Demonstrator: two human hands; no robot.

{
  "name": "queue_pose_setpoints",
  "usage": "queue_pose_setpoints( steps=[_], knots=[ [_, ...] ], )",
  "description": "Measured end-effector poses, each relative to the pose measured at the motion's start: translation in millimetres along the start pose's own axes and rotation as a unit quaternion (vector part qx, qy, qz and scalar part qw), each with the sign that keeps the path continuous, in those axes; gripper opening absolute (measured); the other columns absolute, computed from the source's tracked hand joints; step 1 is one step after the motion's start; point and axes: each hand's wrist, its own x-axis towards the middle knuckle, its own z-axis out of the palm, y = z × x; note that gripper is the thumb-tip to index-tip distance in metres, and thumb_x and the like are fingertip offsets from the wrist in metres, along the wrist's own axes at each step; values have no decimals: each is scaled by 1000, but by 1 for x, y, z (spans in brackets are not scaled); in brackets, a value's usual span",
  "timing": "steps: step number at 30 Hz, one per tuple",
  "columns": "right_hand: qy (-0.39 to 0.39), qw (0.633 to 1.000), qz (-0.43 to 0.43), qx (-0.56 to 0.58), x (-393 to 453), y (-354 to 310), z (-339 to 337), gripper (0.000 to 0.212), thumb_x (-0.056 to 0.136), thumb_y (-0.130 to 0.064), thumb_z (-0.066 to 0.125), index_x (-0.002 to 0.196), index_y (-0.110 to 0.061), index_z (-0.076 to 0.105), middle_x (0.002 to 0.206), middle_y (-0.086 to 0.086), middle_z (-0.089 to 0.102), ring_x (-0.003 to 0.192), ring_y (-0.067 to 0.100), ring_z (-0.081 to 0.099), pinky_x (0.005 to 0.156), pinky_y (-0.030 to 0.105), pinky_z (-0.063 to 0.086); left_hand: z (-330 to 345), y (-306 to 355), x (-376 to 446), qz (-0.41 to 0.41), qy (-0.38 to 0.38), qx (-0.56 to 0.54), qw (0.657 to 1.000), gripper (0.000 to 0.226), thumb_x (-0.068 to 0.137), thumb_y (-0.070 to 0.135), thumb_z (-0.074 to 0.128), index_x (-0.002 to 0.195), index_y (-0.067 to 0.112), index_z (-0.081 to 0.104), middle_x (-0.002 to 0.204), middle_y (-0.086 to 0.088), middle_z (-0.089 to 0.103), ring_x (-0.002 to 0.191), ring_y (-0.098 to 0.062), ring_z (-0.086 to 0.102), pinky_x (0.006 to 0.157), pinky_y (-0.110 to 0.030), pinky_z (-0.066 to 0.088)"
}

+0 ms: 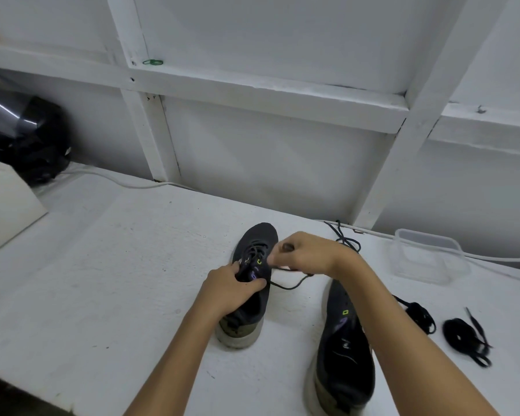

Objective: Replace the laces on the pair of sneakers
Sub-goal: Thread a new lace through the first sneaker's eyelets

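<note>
Two dark sneakers stand on the white table. The left sneaker (251, 298) points away from me and has a black lace (291, 286) in its eyelets. My left hand (228, 288) grips that shoe at the tongue and collar. My right hand (305, 253) pinches the lace just right of the eyelets, and a loose length trails to the right below it. The right sneaker (342, 355) lies near the table's front edge, partly hidden by my right forearm. Two bundled black laces (466, 337) (421, 315) lie to its right.
A clear plastic container (430, 256) sits at the right, with another loose black lace (347, 240) behind my right hand. A white cable (117, 180) runs along the wall. A black helmet (24, 139) and a white box (3, 205) stand at the far left.
</note>
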Motion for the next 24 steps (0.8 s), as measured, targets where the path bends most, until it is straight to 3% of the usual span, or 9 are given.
queue_pose_setpoints(
  steps=[4, 9, 12, 15, 18, 19, 21, 22, 24],
  knots=[
    [-21, 946, -82, 311, -17, -18, -20, 16, 88, -26, 62, 75, -23, 71, 49, -14, 30, 44, 3, 25, 43, 17, 20, 0, -1, 2, -3, -5, 9, 1000, 53, 76, 59, 70, 124, 36, 63, 118, 3, 64, 97, -15, 57, 65, -21, 42],
    [35, 845, -183, 502, -26, -35, -41, 13, 95, -24, 55, 84, -21, 61, 42, -15, 27, 41, -1, 25, 37, 11, 22, 0, -1, 2, -3, -12, 6, 1000, 51, 78, 58, 70, 124, 38, 62, 114, 5, 63, 96, -15, 55, 68, -23, 43],
    [92, 819, -207, 527, -22, -39, -40, 20, 99, -25, 54, 82, -23, 65, 43, -13, 25, 42, 2, 22, 36, 13, 23, 0, -1, 2, -5, -18, -3, 1000, 53, 79, 57, 70, 128, 39, 60, 115, 7, 61, 96, -14, 54, 69, -23, 43],
    [151, 815, -190, 526, -12, -37, -34, 15, 102, -24, 53, 92, -19, 62, 47, -11, 28, 45, 4, 23, 37, 15, 25, -1, 1, -1, 11, 1, 24, 1000, 54, 79, 60, 68, 127, 37, 60, 121, 5, 64, 99, -15, 57, 81, -29, 50],
    [177, 831, -177, 497, -7, -33, -34, 12, 98, -28, 57, 94, -19, 64, 53, -8, 38, 48, 6, 29, 41, 17, 28, -6, 10, 0, 105, 55, 62, 991, 59, 85, 52, 68, 140, 36, 54, 125, 7, 62, 115, -16, 58, 97, -35, 50],
    [183, 834, -173, 491, -6, -33, -34, 12, 96, -29, 59, 93, -19, 66, 56, -8, 41, 48, 7, 30, 42, 17, 29, -8, 15, 2, 142, 68, 65, 985, 48, 88, 45, 69, 134, 34, 59, 122, 9, 63, 115, -14, 57, 96, -31, 48],
    [198, 836, -165, 485, -3, -33, -33, 12, 96, -28, 61, 90, -20, 69, 59, -7, 47, 47, 7, 33, 42, 18, 29, -13, 26, 9, 185, 82, 59, 978, 13, 91, 31, 69, 103, 34, 71, 107, 13, 67, 103, -7, 61, 87, -24, 48],
    [211, 835, -160, 483, -2, -34, -32, 13, 98, -26, 61, 90, -21, 70, 61, -7, 49, 46, 7, 34, 43, 18, 29, -15, 31, 12, 192, 80, 52, 977, 6, 91, 28, 67, 90, 34, 69, 97, 16, 68, 94, -2, 62, 81, -20, 47],
    [247, 833, -149, 472, 0, -34, -33, 13, 100, -23, 62, 90, -20, 70, 64, -6, 54, 49, 8, 39, 43, 18, 30, -20, 35, 20, 189, 73, 15, 979, 11, 92, 28, 65, 83, 35, 63, 86, 20, 68, 88, 6, 62, 70, -8, 43]
  ],
)
